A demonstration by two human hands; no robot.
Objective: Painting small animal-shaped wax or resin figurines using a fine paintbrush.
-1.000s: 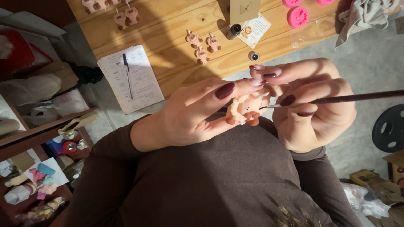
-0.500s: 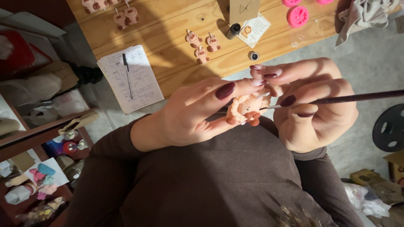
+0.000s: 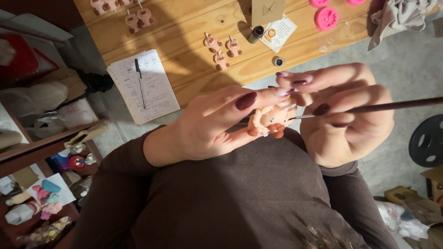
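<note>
My left hand (image 3: 217,124) pinches a small peach-coloured clay animal figurine (image 3: 270,121) between thumb and fingers, in front of my chest. My right hand (image 3: 350,115) grips a thin dark paintbrush (image 3: 397,105) whose handle runs off to the right; its fine tip touches the figurine's side. The fingertips of both hands meet above the figurine. Both hands have dark red nails, and I wear a brown sweater.
A wooden table (image 3: 184,27) holds similar figurines (image 3: 221,48), a notepad (image 3: 143,85) with a pen, a small bottle (image 3: 256,33), a tiny jar (image 3: 278,61), pink moulds (image 3: 326,17) and a cloth (image 3: 401,16). Shelves with trinkets (image 3: 41,198) stand left; a black disc (image 3: 427,140) lies right.
</note>
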